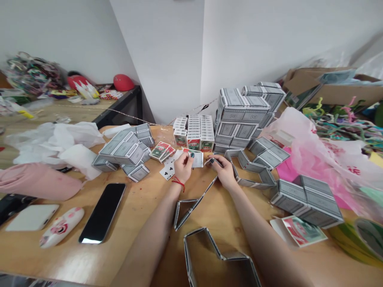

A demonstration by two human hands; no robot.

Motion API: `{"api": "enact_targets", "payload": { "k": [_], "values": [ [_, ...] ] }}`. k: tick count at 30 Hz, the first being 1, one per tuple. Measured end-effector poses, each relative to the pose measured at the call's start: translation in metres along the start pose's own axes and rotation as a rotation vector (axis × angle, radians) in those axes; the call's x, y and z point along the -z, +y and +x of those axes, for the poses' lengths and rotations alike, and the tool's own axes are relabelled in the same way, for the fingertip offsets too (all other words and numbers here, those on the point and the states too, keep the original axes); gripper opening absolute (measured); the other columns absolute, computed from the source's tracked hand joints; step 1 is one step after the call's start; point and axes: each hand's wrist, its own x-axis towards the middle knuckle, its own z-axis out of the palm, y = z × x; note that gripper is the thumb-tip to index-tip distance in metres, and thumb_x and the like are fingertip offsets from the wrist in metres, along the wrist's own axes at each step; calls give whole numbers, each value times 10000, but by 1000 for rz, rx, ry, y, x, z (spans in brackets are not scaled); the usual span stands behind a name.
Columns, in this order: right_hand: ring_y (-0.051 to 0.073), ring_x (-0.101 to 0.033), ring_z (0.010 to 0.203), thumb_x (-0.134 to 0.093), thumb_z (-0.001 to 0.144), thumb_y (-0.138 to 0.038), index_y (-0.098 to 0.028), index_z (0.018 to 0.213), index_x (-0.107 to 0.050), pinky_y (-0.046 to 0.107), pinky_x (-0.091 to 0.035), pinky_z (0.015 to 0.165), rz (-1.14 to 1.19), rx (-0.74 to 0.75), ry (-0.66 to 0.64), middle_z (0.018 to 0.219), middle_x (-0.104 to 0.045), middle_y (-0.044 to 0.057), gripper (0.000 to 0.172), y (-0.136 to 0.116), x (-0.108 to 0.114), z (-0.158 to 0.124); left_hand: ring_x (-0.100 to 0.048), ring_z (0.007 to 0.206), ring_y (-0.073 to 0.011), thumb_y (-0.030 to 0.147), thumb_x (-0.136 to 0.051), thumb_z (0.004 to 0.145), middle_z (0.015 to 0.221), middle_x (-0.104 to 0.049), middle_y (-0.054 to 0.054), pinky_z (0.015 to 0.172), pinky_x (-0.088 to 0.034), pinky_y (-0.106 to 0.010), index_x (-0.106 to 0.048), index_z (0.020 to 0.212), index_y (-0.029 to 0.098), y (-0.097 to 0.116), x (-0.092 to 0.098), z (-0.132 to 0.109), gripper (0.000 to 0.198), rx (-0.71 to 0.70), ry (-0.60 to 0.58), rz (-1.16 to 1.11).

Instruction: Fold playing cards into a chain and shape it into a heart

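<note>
My left hand (183, 165), with a red string at the wrist, is closed on a small stack of playing cards (196, 158) held just above the wooden table (140, 223). My right hand (223, 169) rests close beside it, fingers curled onto the end of a long zigzag chain of joined grey-backed cards (254, 173) and touching the stack's right edge. A loose face-up clubs card (167, 170) lies left of my left hand. Red card packs (194, 133) stand in rows just behind my hands.
Grey card blocks are piled at the left (125, 151), back right (242, 115) and right (311, 199). A black phone (103, 211), a white device (32, 217) and a pink-white gadget (61, 227) lie at the left. Pink plastic bag (317, 155) on the right, folded card strips (209, 255) near me.
</note>
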Motion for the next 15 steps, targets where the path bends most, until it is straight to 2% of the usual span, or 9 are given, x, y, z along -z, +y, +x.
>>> {"api": "enact_targets", "payload": {
  "k": [4,10,15],
  "values": [
    [153,-579,701,-544,718,-358,-191,887,-615,318,-501,668,28,-9,18,874,-623,46,248,-2,-2,1,-318,486,-78,313,-458,782,523,-337,40,466,-253,-204,-456,642,162,-5,3,0,206,-21,-22,29],
    [176,-580,725,-542,712,-417,-184,798,-621,303,-511,605,65,-36,57,807,-636,51,260,-6,-5,0,-439,589,-105,339,-450,782,661,-496,-4,534,-329,-211,-533,790,160,-10,7,1,197,-60,51,37],
    [188,-585,737,-558,687,-447,-187,810,-622,312,-516,594,81,-71,78,817,-644,55,295,-6,-4,0,-354,492,-88,357,-443,785,538,-389,26,476,-271,-215,-485,660,162,-5,8,-3,235,-109,82,38]
  ]
}}
